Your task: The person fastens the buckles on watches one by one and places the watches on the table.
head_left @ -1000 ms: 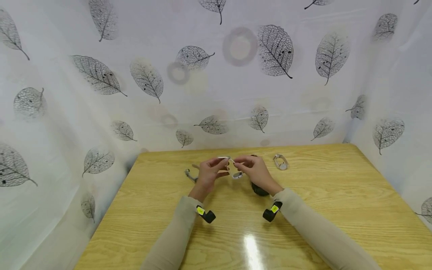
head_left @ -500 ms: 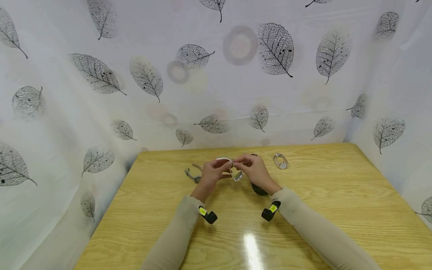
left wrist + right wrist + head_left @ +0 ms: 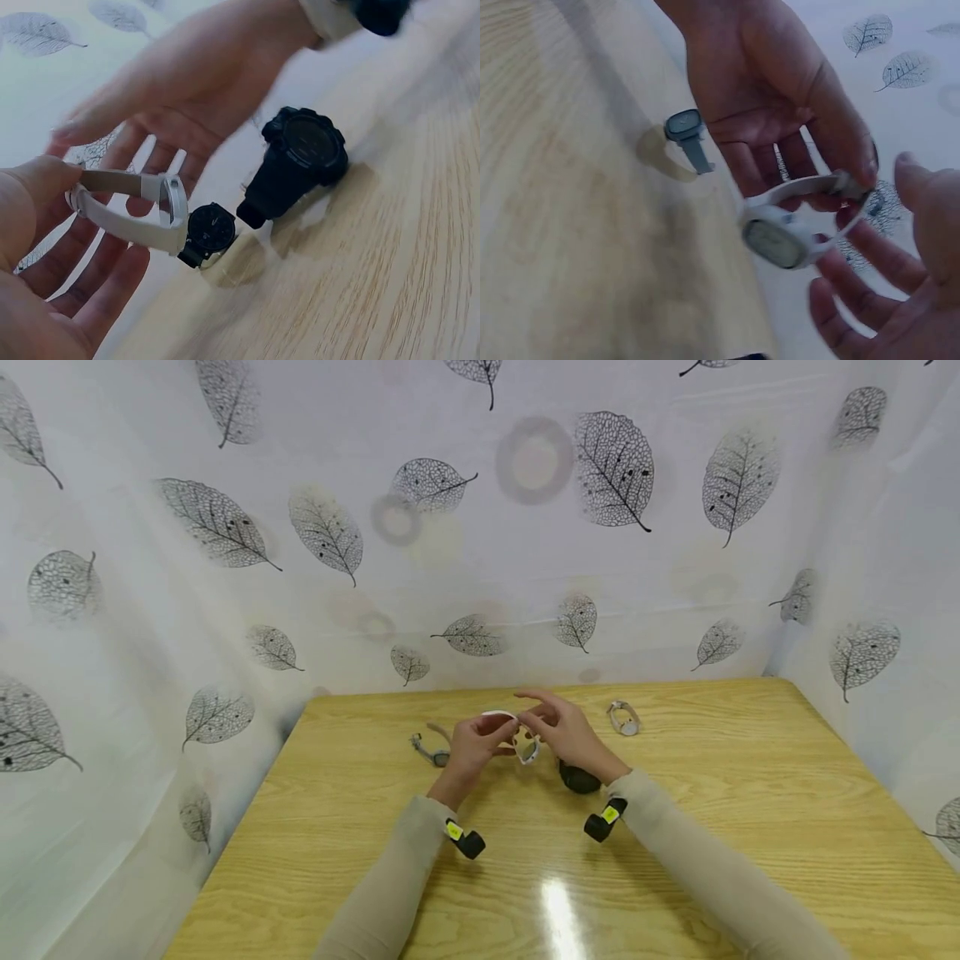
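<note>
A white wristwatch (image 3: 528,752) with its strap closed in a loop is held above the table. My left hand (image 3: 471,748) pinches its strap near the buckle, with the thumb (image 3: 864,169) on top. The watch case (image 3: 774,244) hangs out from the fingers in the right wrist view. My right hand (image 3: 572,740) is beside the strap, its thumb lifted away and its fingers spread loosely. Some right fingers (image 3: 881,255) lie behind or against the strap; whether they touch cannot be told.
A grey-blue watch (image 3: 435,757) lies left of the hands on the wooden table (image 3: 360,860). A chunky black watch (image 3: 300,150) and a smaller black watch (image 3: 211,228) stand near the right hand. Farther right lies a pale-strapped watch (image 3: 627,725). A leaf-patterned curtain (image 3: 480,577) hangs behind.
The right fingers pinched the strap earlier; now they have loosened and spread, with one raised. The white watch has tilted slightly, its strap drawn into a closed loop. The left hand keeps its hold.
</note>
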A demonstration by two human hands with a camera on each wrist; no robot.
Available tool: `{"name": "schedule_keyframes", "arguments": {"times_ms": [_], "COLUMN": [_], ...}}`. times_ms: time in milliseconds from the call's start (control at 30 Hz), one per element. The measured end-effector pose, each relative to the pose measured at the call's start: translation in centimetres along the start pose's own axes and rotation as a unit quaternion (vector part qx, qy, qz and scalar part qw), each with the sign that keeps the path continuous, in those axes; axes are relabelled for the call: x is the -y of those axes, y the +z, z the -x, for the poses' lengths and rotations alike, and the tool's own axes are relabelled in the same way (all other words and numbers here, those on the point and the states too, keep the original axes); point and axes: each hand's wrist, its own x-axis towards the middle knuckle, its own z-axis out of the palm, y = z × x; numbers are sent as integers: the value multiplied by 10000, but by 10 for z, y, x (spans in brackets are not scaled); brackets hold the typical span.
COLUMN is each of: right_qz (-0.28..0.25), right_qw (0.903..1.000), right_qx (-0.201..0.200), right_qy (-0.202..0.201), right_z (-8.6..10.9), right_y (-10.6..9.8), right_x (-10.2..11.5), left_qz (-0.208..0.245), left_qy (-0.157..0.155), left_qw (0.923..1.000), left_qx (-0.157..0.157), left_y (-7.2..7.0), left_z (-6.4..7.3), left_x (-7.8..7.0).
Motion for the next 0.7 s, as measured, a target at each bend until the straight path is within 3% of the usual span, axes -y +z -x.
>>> {"name": "schedule_keyframes", "arguments": {"times_ms": [133,233,700], "right_qz": [421,612,833], "right_qw": [9975,9951,9942], "right_qx": [571,762,671], "right_qy": [-73,-150,-95], "right_z": [-6,-9,-12], "right_y": [-7,-9,-6], "right_x": [9,13,15], "left_qz": [-544,-864,-1496], "left_qy": [254,390,796], "left_qw": [9981,9954,9851], "left_qx": [-115,-157,-301], "left_y": [3,5,6], "left_z": [-1,-1,1], "left_x": [1,2,4]}}
